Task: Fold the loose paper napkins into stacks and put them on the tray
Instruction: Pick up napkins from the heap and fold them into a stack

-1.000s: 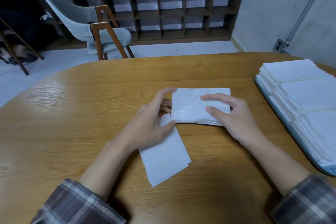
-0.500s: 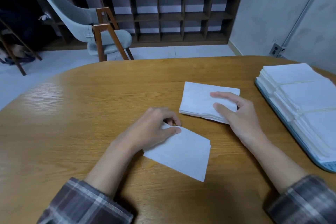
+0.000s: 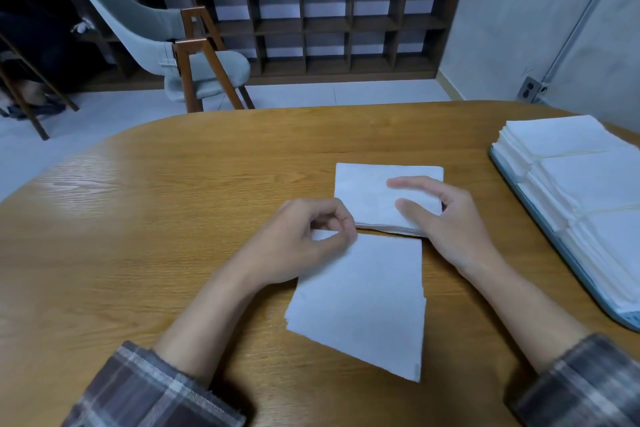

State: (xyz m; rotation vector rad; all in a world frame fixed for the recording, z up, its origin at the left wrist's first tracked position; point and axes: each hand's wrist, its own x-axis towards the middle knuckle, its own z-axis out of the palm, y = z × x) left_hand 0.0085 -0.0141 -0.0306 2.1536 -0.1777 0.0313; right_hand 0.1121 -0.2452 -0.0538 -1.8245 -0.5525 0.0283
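Here left hand (image 3: 298, 248) pinches loose napkin (image 3: 363, 308) corner; right hand (image 3: 448, 229) flat on stack (image 3: 363, 189).

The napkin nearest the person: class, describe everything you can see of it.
The near napkin is a white, thin paper oblong of several layers, their edges showing at its left side. It lies flat and askew on the wooden table. The left hand pinches its far left corner; its far edge lies close to the folded stack.

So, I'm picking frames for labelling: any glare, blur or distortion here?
Head view: glare patch on the table at left; right hand fingers slightly motion-blurred; napkin not blown out; wide-angle stretch softens the tray at the right edge.
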